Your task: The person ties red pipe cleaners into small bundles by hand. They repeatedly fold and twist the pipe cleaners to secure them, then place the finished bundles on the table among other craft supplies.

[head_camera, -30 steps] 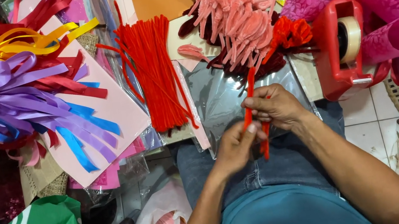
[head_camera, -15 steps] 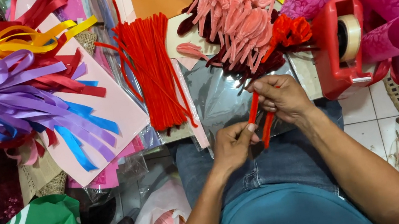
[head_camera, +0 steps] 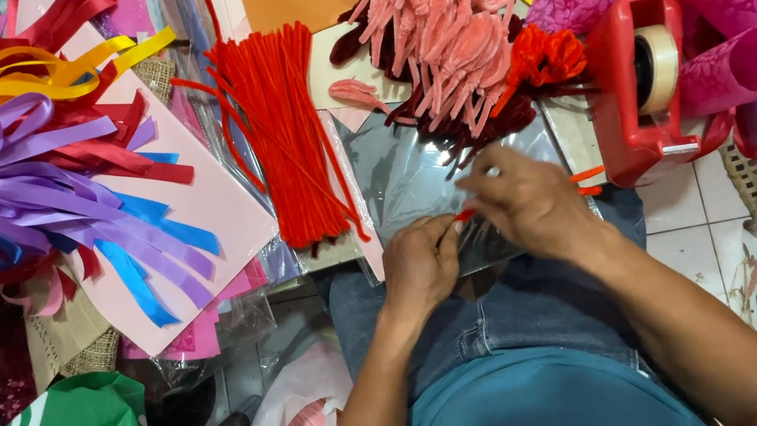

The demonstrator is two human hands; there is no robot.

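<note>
Fingers (head_camera: 443,233) of our left hand (head_camera: 420,267) and right hand (head_camera: 524,205) pinch closed on an orange pipe cleaner (head_camera: 585,175) running between them, its ends poking out past our right fingers.

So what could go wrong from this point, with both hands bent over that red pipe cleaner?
1. The left hand and right hand pinch one thin red pipe cleaner; its grip is small, so it might slip or kink.
2. The red tape dispenser sits right beside the right hand and could be knocked.
3. The finished pink pipe-cleaner shapes lie just past the fingers and might be brushed aside.
</note>
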